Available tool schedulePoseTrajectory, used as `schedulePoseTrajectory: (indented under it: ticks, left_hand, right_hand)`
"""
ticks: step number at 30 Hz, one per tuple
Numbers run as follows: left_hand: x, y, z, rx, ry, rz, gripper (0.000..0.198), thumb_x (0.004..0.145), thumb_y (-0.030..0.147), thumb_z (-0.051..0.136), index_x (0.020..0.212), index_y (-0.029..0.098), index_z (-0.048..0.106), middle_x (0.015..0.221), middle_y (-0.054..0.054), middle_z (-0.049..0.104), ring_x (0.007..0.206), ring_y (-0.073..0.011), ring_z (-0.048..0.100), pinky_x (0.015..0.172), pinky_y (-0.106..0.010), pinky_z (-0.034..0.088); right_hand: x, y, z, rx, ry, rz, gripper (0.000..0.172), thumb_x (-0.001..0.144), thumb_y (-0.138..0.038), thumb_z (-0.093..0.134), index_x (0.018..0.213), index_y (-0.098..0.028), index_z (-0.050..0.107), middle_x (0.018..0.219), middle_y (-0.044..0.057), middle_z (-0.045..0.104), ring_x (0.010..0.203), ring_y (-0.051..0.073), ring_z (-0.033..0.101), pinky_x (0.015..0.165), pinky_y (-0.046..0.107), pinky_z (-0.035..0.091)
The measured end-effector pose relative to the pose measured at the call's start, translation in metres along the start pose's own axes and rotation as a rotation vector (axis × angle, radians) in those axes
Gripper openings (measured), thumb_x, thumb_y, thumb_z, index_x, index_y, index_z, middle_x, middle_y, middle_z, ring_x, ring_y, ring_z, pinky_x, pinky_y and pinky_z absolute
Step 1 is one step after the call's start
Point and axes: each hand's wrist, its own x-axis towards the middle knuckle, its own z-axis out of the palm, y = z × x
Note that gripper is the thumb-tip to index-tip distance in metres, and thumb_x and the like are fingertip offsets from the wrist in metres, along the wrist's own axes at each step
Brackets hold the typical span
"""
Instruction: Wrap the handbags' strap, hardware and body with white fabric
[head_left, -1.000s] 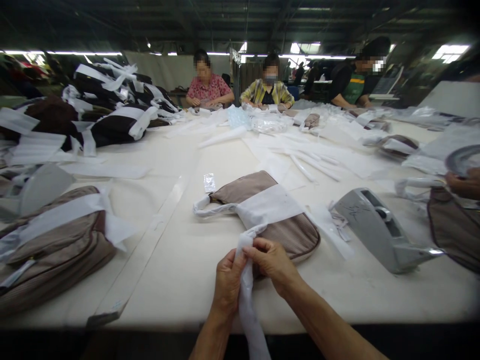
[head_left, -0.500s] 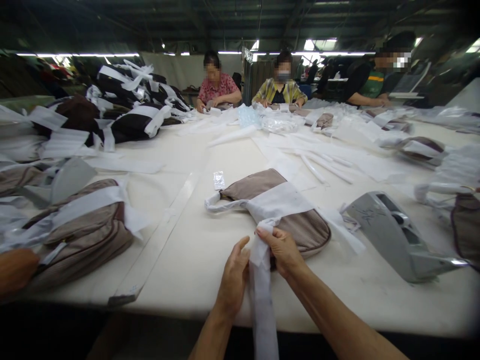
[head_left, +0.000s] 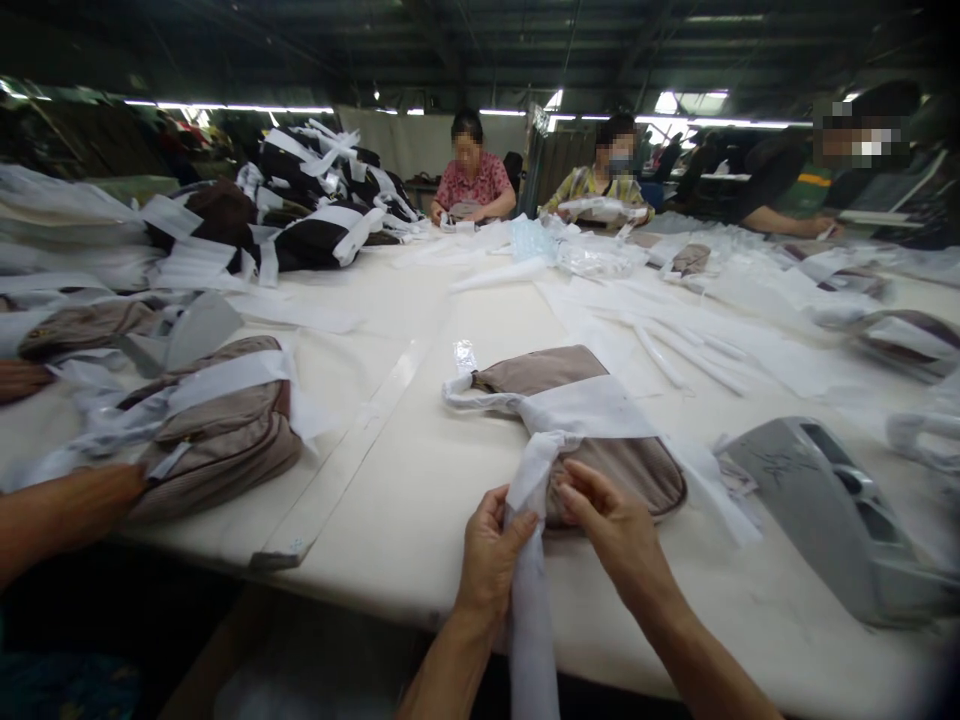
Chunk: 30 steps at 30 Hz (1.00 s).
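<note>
A taupe ribbed bag (head_left: 637,465) lies on the table in front of me, with a wide white paper band (head_left: 577,408) around its middle. White wrapping covers its strap (head_left: 480,400) at the upper left. From the bag's near side a long white paper strip (head_left: 534,600) hangs down over the table edge. My left hand (head_left: 487,555) is closed around this strip, thumb on top. My right hand (head_left: 615,525) is at the bag's near edge, right of the strip, fingers curled and tips close together; whatever lies between them is hidden.
Grey tape dispensers stand at right (head_left: 832,520) and left (head_left: 199,330). Another person's hand (head_left: 112,495) touches a second taupe bag (head_left: 232,450) at left. Dark wrapped bags (head_left: 315,235) are piled behind. Several people work across the white table (head_left: 375,540), among loose paper and plastic.
My view has turned left, so things sit further right. My left hand has closed on the strip; my right hand has let go of its upper part and moved right.
</note>
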Motion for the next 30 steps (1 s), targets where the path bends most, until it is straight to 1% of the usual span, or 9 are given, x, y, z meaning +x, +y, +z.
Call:
schedulePoseTrajectory:
  ticks: [3, 5, 9, 15, 19, 22, 24, 27, 30]
  left_hand:
    - [-0.002, 0.004, 0.001, 0.004, -0.059, -0.008, 0.037, 0.071, 0.029, 0.067, 0.105, 0.017, 0.057, 0.093, -0.004, 0.063, 0.068, -0.0098, 0.055, 0.065, -0.02, 0.043]
    - [-0.003, 0.007, 0.001, 0.002, -0.123, -0.001, 0.036, 0.076, 0.03, 0.062, 0.109, 0.017, 0.057, 0.095, -0.005, 0.063, 0.07, -0.0106, 0.055, 0.067, -0.02, 0.043]
    - [-0.003, 0.013, -0.003, -0.015, -0.214, 0.029, 0.034, 0.08, 0.03, 0.057, 0.111, 0.016, 0.057, 0.094, -0.006, 0.063, 0.076, -0.0122, 0.055, 0.073, -0.022, 0.042]
    - [0.004, 0.004, -0.006, 0.096, -0.156, 0.032, 0.035, 0.075, 0.033, 0.063, 0.104, 0.015, 0.061, 0.083, -0.006, 0.064, 0.07, -0.0131, 0.055, 0.062, -0.02, 0.041]
    - [0.002, 0.0, -0.006, 0.168, -0.136, 0.078, 0.032, 0.078, 0.035, 0.058, 0.104, 0.016, 0.061, 0.088, -0.006, 0.064, 0.08, -0.0163, 0.056, 0.066, -0.022, 0.042]
    - [-0.001, 0.004, -0.007, 0.182, -0.165, 0.108, 0.031, 0.076, 0.033, 0.061, 0.103, 0.017, 0.059, 0.095, -0.006, 0.063, 0.087, -0.0183, 0.056, 0.073, -0.024, 0.043]
    - [-0.001, 0.007, -0.008, 0.144, -0.179, 0.098, 0.031, 0.074, 0.031, 0.064, 0.101, 0.016, 0.059, 0.096, -0.006, 0.063, 0.085, -0.0176, 0.056, 0.072, -0.024, 0.043]
    - [0.002, 0.011, -0.008, 0.041, -0.151, 0.011, 0.032, 0.071, 0.032, 0.067, 0.097, 0.015, 0.058, 0.092, -0.007, 0.064, 0.076, -0.0147, 0.057, 0.066, -0.022, 0.043]
    - [0.005, 0.012, -0.006, -0.025, -0.11, -0.042, 0.035, 0.068, 0.033, 0.07, 0.095, 0.014, 0.059, 0.087, -0.006, 0.064, 0.067, -0.0115, 0.056, 0.062, -0.021, 0.042]
  right_hand:
    - [-0.01, 0.01, -0.01, -0.296, -0.049, -0.344, 0.019, 0.079, -0.029, 0.058, 0.094, -0.02, 0.065, 0.093, 0.006, 0.061, 0.083, 0.019, 0.058, 0.075, 0.031, 0.047]
    - [-0.01, 0.016, -0.012, -0.364, -0.095, -0.454, 0.015, 0.081, -0.025, 0.056, 0.092, -0.022, 0.066, 0.094, 0.006, 0.06, 0.085, 0.018, 0.058, 0.075, 0.029, 0.047]
    - [-0.004, 0.018, -0.014, -0.37, -0.115, -0.449, 0.014, 0.081, -0.025, 0.057, 0.092, -0.022, 0.065, 0.093, 0.005, 0.059, 0.084, 0.017, 0.058, 0.072, 0.028, 0.048]
    - [-0.007, 0.014, -0.007, -0.365, -0.125, -0.332, 0.012, 0.081, -0.028, 0.056, 0.084, -0.019, 0.062, 0.086, 0.005, 0.059, 0.08, 0.019, 0.057, 0.07, 0.029, 0.047]
    - [-0.008, 0.02, -0.001, -0.406, -0.077, -0.311, 0.013, 0.081, -0.029, 0.054, 0.083, -0.018, 0.06, 0.083, 0.005, 0.059, 0.077, 0.019, 0.056, 0.069, 0.031, 0.046]
    - [-0.007, 0.022, -0.002, -0.423, -0.078, -0.311, 0.016, 0.081, -0.031, 0.054, 0.084, -0.018, 0.062, 0.084, 0.006, 0.06, 0.077, 0.019, 0.057, 0.068, 0.03, 0.047]
    - [-0.006, 0.02, -0.006, -0.428, -0.133, -0.342, 0.018, 0.081, -0.031, 0.053, 0.09, -0.019, 0.063, 0.089, 0.007, 0.06, 0.081, 0.02, 0.058, 0.068, 0.03, 0.049]
    - [-0.005, 0.017, -0.013, -0.459, -0.255, -0.437, 0.025, 0.081, -0.029, 0.054, 0.104, -0.02, 0.059, 0.099, 0.009, 0.058, 0.087, 0.019, 0.058, 0.071, 0.029, 0.051]
    - [-0.003, 0.019, -0.015, -0.581, -0.234, -0.599, 0.025, 0.083, -0.024, 0.053, 0.107, -0.02, 0.058, 0.099, 0.009, 0.059, 0.088, 0.018, 0.059, 0.073, 0.029, 0.052]
